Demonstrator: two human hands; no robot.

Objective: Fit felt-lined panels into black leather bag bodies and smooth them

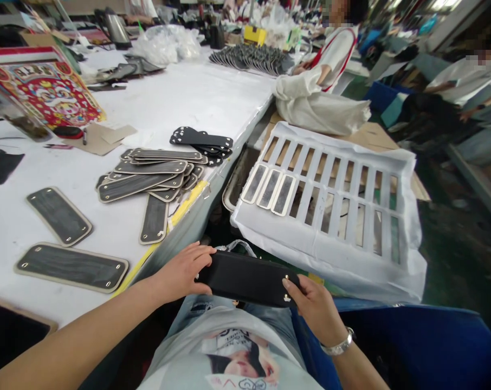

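A black leather strip (245, 279) with small metal rivets lies across my lap, held at both ends. My left hand (184, 271) grips its left end with fingers curled over the edge. My right hand (312, 306), with a metal watch on the wrist, pinches the right end near the rivets. Just beyond the strip sits a white slotted template board (330, 238) with three grey strips (269, 188) set in its leftmost slots. On the white table (213, 103) to my left lies a pile of grey edged strips (152, 176).
Single grey strips (71, 266) lie near the table's front edge. A stack of black strips (202, 142) sits behind the pile, a red printed box (42, 86) at far left. Another person in white (330, 54) sits beyond the board. Blue fabric (424, 346) lies at my right.
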